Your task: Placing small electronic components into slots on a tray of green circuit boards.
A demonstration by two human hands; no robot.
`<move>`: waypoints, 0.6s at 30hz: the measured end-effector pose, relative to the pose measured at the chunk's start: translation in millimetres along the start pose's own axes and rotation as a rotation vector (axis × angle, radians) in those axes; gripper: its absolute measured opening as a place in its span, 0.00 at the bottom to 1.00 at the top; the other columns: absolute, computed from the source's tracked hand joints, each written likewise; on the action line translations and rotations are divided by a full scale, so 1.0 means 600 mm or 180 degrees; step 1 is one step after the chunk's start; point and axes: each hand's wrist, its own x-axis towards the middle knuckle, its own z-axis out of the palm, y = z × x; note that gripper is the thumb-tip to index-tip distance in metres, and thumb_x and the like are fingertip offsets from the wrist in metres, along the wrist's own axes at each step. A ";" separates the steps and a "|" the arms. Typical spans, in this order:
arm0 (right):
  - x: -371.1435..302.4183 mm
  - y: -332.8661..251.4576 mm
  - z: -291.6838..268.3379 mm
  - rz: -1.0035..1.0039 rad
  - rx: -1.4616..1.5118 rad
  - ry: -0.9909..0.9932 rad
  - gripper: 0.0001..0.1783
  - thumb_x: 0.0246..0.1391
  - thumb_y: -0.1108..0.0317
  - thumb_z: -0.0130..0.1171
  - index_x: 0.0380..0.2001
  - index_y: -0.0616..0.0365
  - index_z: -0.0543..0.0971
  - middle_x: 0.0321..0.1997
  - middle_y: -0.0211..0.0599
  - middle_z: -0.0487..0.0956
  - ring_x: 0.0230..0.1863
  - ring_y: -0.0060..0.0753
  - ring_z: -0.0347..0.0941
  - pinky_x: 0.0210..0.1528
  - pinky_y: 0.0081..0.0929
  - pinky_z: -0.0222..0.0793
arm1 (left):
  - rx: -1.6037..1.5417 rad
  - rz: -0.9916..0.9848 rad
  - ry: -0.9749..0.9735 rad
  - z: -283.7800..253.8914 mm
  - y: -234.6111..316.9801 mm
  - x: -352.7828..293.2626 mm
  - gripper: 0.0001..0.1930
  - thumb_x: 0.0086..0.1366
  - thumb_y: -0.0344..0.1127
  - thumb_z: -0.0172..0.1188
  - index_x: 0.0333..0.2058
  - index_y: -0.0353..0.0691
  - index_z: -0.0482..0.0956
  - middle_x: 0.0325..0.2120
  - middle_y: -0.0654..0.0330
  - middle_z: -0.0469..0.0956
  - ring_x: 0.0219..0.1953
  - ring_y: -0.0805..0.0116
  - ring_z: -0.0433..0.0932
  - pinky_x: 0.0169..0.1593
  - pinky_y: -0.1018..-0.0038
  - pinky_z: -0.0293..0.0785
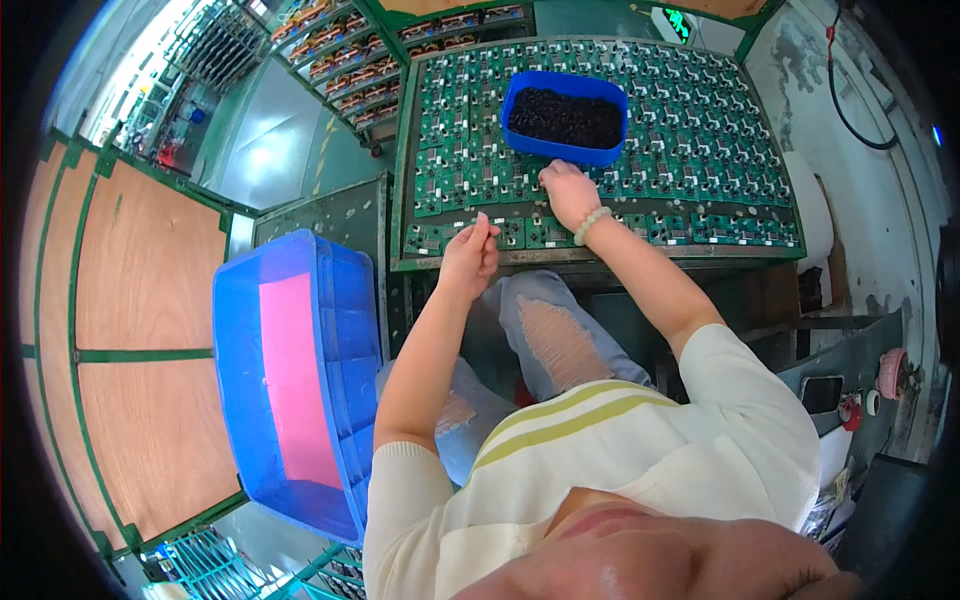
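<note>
Rows of green circuit boards (455, 165) cover the worktable, each carrying small white and dark parts. Over the front rows my right hand (572, 197) reaches in with fingertips pinched together, just below a blue bin (567, 154) of small black pieces (565, 118). My left hand (470, 260) is closed at the table's front edge, left of the right hand, thumb and forefinger pressed together beside the nearest row of boards. Anything inside either pinch is too small or hidden to make out.
A large blue crate (345, 350) with a pink sheet (300, 380) inside stands on my left. Behind it are wooden panels (145, 330) in green frames. Racks of parts (345, 60) stand at the far left. A phone (822, 395) lies on a side surface at right.
</note>
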 end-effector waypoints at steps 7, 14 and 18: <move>0.019 -0.002 -0.009 0.0278 -0.0016 -0.0410 0.08 0.44 0.75 0.50 0.28 0.62 0.77 0.37 0.48 0.74 0.42 0.46 0.72 0.44 0.36 0.72 | 0.0982 0.0644 0.0320 0.033 0.024 0.027 0.12 0.62 0.34 0.57 0.43 0.35 0.74 0.29 0.62 0.77 0.19 0.83 0.66 0.16 0.87 0.56; 0.030 -0.026 -0.021 0.0418 -0.0145 -0.0595 0.09 0.43 0.75 0.51 0.28 0.65 0.78 0.39 0.52 0.75 0.41 0.49 0.73 0.44 0.38 0.72 | 0.2063 0.1700 0.0925 0.016 0.061 0.078 0.09 0.57 0.31 0.62 0.35 0.34 0.77 0.23 0.63 0.78 0.14 0.81 0.66 0.17 0.84 0.60; 0.041 -0.023 -0.015 0.0874 -0.0195 -0.0789 0.11 0.45 0.76 0.50 0.30 0.69 0.79 0.42 0.57 0.74 0.42 0.51 0.74 0.44 0.39 0.73 | 0.3041 0.1966 0.1370 0.012 0.075 0.118 0.06 0.56 0.30 0.60 0.32 0.36 0.80 0.23 0.58 0.79 0.20 0.70 0.76 0.25 0.75 0.72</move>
